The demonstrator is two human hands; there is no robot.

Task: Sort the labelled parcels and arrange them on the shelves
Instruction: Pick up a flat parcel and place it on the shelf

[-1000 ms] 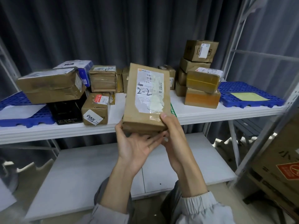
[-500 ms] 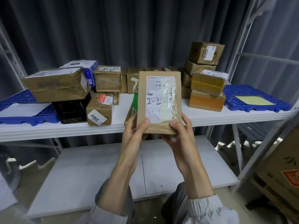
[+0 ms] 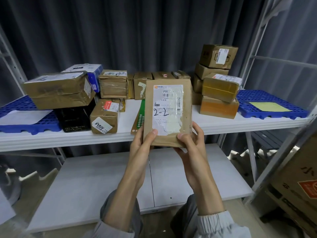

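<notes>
While both thumbs pinch its lower edge, the flat brown paper parcel (image 3: 169, 110) stands upright, long axis vertical. Left hand (image 3: 142, 143) and right hand (image 3: 190, 143) grip it equally; the white shelf (image 3: 223, 124) lies just beyond them.

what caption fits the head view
Both hands, left and right, hold a parcel marked 2-2 upright before the shelf.

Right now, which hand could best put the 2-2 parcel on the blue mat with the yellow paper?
Probably the right hand: that blue mat lies on its side. Both it and the left hand grip the parcel.
</notes>
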